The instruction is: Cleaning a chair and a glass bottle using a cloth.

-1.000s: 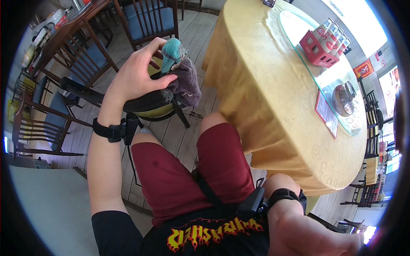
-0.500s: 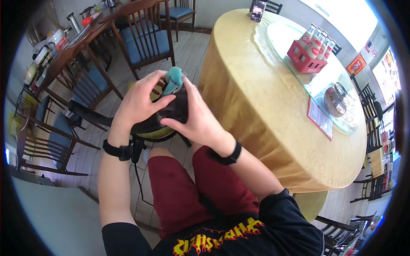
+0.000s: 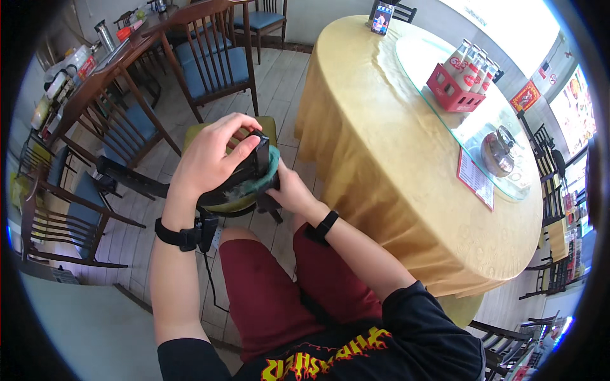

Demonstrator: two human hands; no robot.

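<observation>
In front of my knees is a black-framed chair point(image 3: 136, 181) with a yellow-green seat point(image 3: 264, 127). My left hand point(image 3: 216, 152) is closed over the upper edge of a black, upright piece point(image 3: 259, 159) that seems to belong to this chair. Its thumb lies on the near side and its fingers curl over the top. My right hand point(image 3: 293, 190) is closed on a green cloth point(image 3: 270, 168), pressed against the right side of that black piece. Much of the cloth and the right fingers are hidden. Each wrist wears a black band.
A round table point(image 3: 356, 95) with a gold cloth stands at the right. Its glass turntable point(image 3: 416, 63) carries a red bottle crate point(image 3: 454, 92) and a glass pot point(image 3: 499, 152). A menu card point(image 3: 475, 180) and a phone point(image 3: 382, 19) lie near. Wooden chairs point(image 3: 213, 66) stand at the left.
My right hand has lowered with the green cloth, which now spreads along the black piece's right side. My left hand has come onto that piece's top edge. The view has shifted slightly.
</observation>
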